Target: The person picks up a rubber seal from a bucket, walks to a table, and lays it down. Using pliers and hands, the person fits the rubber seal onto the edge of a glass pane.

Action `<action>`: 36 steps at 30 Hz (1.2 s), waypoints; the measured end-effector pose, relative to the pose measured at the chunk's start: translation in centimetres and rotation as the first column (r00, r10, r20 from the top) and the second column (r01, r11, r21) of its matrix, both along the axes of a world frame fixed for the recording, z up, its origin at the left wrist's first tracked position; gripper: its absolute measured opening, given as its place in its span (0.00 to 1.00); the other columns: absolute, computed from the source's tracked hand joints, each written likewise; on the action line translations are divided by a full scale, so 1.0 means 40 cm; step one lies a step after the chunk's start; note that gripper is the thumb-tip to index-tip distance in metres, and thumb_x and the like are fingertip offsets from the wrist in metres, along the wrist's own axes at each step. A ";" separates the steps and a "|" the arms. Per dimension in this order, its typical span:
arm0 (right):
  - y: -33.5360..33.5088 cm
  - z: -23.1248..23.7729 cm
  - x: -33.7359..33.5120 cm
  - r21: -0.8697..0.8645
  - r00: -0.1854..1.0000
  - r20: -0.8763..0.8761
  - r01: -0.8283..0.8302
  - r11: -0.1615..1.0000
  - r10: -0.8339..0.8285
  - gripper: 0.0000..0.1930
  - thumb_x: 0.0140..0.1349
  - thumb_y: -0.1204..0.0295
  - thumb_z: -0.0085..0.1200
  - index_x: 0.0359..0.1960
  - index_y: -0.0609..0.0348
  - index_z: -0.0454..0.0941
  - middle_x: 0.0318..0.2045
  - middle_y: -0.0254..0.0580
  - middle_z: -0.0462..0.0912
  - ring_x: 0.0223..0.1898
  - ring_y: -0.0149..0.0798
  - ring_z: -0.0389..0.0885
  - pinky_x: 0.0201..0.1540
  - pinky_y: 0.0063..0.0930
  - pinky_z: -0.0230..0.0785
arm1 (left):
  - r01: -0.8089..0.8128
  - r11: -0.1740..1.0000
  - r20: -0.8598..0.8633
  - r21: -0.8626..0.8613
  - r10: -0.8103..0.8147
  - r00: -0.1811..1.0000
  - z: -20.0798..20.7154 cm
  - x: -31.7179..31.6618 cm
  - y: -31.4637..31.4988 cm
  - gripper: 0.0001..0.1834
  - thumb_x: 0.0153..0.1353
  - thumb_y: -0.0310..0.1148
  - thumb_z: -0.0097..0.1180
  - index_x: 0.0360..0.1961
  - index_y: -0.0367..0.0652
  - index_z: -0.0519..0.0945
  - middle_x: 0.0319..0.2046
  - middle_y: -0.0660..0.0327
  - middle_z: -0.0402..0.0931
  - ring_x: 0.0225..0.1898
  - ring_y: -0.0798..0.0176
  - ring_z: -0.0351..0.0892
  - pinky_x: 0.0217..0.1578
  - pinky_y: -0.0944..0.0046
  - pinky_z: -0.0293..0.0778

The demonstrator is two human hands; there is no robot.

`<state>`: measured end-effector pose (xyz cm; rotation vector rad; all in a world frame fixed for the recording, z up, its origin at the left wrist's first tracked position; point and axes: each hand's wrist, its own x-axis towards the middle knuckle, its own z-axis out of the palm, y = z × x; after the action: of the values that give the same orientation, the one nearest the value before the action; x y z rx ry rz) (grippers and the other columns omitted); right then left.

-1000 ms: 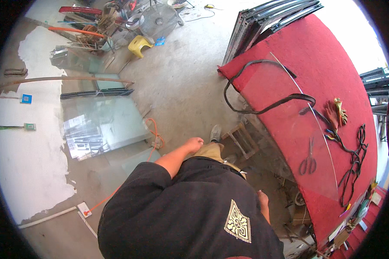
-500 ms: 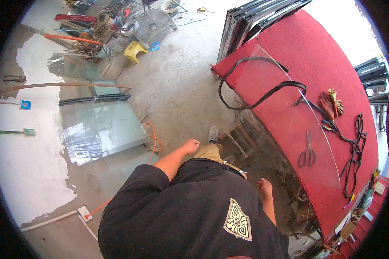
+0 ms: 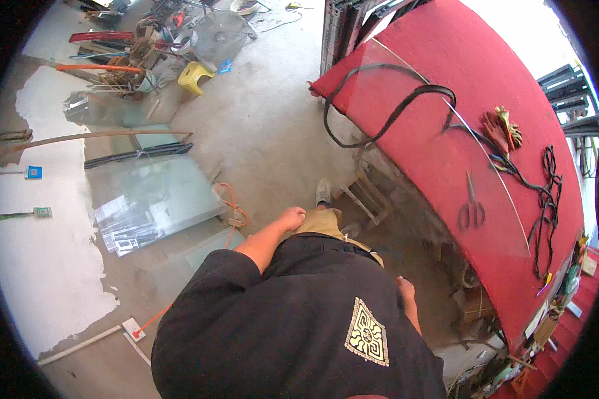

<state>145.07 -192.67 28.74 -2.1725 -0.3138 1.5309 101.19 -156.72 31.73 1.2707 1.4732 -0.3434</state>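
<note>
My left hand [image 3: 291, 218] hangs beside my thigh with its fingers curled, nothing visible in it. On the other side, my right hand [image 3: 405, 288] is low beside my hip; its fingers are mostly hidden. To my right is a red cloth-covered table [image 3: 512, 73]. A clear glass sheet [image 3: 419, 156] lies on it, with dark-handled scissors [image 3: 471, 211] within its outline. A black rubber-like strip [image 3: 406, 110] loops over the table edge. Gloves [image 3: 502, 130] and a tangled black cord [image 3: 546, 206] lie farther right. Neither hand touches these things.
Glass panes [image 3: 156, 193] lean against the left wall, near an orange cable [image 3: 236, 209]. Ahead are a yellow stool [image 3: 194, 78], a fan [image 3: 219, 36] and clutter. Dark metal frames [image 3: 346, 33] stand behind the table; a wooden frame [image 3: 365, 199] is beside its near edge.
The view has shifted slightly, so the table and floor things sit a little higher and farther left. My right hand has dropped back a little, and my left hand stays by my thigh.
</note>
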 end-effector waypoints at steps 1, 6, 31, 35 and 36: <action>-0.012 -0.001 -0.004 0.052 1.000 0.003 -0.001 0.999 0.001 0.16 0.72 0.58 0.53 0.36 0.58 0.82 0.27 0.36 0.82 0.23 0.32 0.76 0.24 0.27 0.67 | 0.002 1.000 -0.004 -0.004 -0.002 1.000 -0.001 -0.008 -0.011 0.20 0.65 0.38 0.53 0.55 0.45 0.84 0.50 0.51 0.85 0.52 0.49 0.83 0.54 0.52 0.77; 0.040 0.069 -0.021 -0.059 0.992 -0.007 0.122 0.991 -0.122 0.18 0.73 0.57 0.50 0.36 0.59 0.82 0.27 0.35 0.82 0.26 0.32 0.77 0.28 0.28 0.67 | -0.059 0.994 0.033 0.092 0.056 0.998 -0.027 -0.003 -0.039 0.20 0.64 0.36 0.55 0.54 0.44 0.84 0.49 0.50 0.85 0.51 0.49 0.84 0.55 0.54 0.77; -0.049 -0.045 0.012 -0.069 0.990 -0.042 0.129 0.989 -0.132 0.19 0.73 0.58 0.51 0.34 0.62 0.83 0.28 0.38 0.83 0.28 0.35 0.79 0.32 0.33 0.71 | 0.086 0.983 -0.004 0.162 -0.087 0.996 0.015 0.001 -0.066 0.22 0.66 0.40 0.54 0.58 0.44 0.82 0.56 0.49 0.81 0.59 0.46 0.79 0.61 0.50 0.72; 0.006 -0.022 0.009 -0.103 0.996 -0.061 0.061 0.993 -0.068 0.18 0.74 0.61 0.50 0.38 0.66 0.82 0.31 0.43 0.85 0.32 0.40 0.82 0.38 0.36 0.74 | -0.064 0.986 0.042 0.153 0.058 0.997 0.018 -0.036 -0.062 0.21 0.67 0.39 0.54 0.57 0.43 0.82 0.55 0.49 0.82 0.58 0.48 0.80 0.60 0.52 0.73; 0.023 -0.021 0.005 -0.098 0.996 -0.062 0.050 0.994 -0.056 0.18 0.74 0.61 0.50 0.38 0.66 0.82 0.31 0.43 0.85 0.32 0.40 0.82 0.38 0.36 0.74 | -0.049 0.983 0.032 0.177 0.044 0.999 0.027 -0.044 -0.053 0.20 0.67 0.38 0.54 0.57 0.43 0.82 0.54 0.49 0.82 0.57 0.48 0.80 0.59 0.52 0.73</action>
<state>145.25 -191.75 27.90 -2.1803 -0.1631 1.6136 99.44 -158.83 32.81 1.3736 1.5337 -0.1653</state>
